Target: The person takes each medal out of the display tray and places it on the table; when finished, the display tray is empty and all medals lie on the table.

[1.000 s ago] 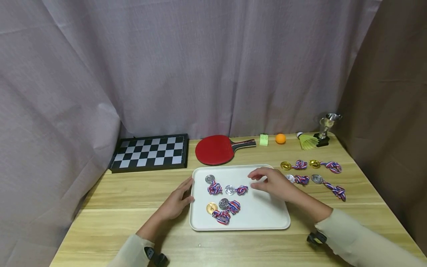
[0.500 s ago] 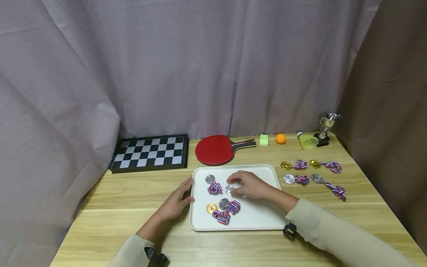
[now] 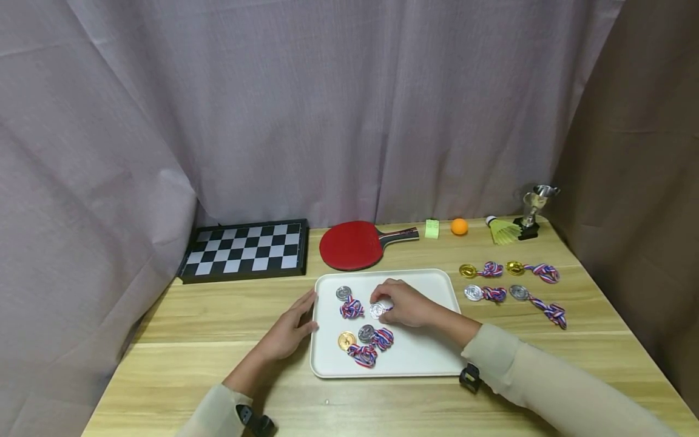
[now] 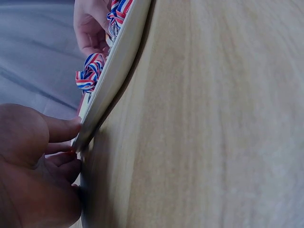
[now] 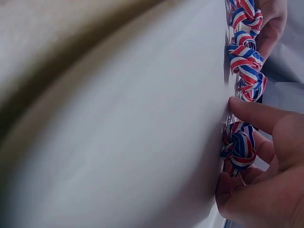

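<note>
A white tray (image 3: 431,361) lies on the wooden table. My right hand (image 3: 406,305) is over its middle, thumb and fingers curled about a silver medal (image 3: 377,311) that lies face up. In the right wrist view the medal's knotted striped ribbon (image 5: 240,145) sits between thumb and fingers; the head view mostly hides it. My left hand (image 3: 286,331) touches the tray's left edge with fingers extended, thumb tip against the rim. Also on the tray are a silver medal (image 3: 343,293) at upper left, a gold medal (image 3: 346,341) and a darker silver medal (image 3: 366,333) nearer the front.
Right of the tray lie two gold medals (image 3: 468,271) and two silver ones (image 3: 474,293). Along the back stand or lie a chessboard (image 3: 246,250), red table tennis bat (image 3: 351,246), green block (image 3: 432,229), orange ball (image 3: 459,227), shuttlecock (image 3: 503,232) and trophy cup (image 3: 532,209).
My right hand has moved left across the tray, from its right side onto the silver medal in the middle, and that medal has shifted slightly. My left hand stays at the tray edge.
</note>
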Tool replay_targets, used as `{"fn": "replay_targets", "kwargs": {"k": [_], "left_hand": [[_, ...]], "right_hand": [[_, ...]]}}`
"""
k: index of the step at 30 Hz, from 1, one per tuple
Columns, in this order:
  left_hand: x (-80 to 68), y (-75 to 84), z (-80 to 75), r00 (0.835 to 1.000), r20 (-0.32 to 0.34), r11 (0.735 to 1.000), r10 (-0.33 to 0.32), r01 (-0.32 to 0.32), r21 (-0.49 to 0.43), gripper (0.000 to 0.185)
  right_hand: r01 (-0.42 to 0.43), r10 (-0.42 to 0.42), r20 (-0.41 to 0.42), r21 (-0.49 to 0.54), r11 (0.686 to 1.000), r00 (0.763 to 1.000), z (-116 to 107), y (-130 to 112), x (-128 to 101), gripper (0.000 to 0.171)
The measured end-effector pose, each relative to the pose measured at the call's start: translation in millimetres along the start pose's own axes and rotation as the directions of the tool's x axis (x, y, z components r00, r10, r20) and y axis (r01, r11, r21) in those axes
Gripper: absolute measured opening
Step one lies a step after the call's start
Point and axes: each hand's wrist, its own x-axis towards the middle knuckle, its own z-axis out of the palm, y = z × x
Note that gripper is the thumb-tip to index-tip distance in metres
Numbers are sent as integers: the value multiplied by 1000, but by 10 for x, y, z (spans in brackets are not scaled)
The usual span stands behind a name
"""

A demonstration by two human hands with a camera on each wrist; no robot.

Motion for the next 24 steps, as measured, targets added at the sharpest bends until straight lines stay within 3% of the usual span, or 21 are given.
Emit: {"fn": "replay_targets", "kwargs": {"k": [14,18,24], "left_hand": [[-2,4,2,1000,-4,1000,-7,6,-16,64],[-1,2,-1,1000,-4,1000,-7,7,-13,65],[0,3,-3,1000,-1,1000,-8,8,-9,64]], "right_hand": [[-33,23,65,160,987,998,-129,-24,-98,21],[-57,40,81,215,975,996,-225,-25,-218,19],[-70,63,36,257,964,997,-431,54,-521,18]]}}
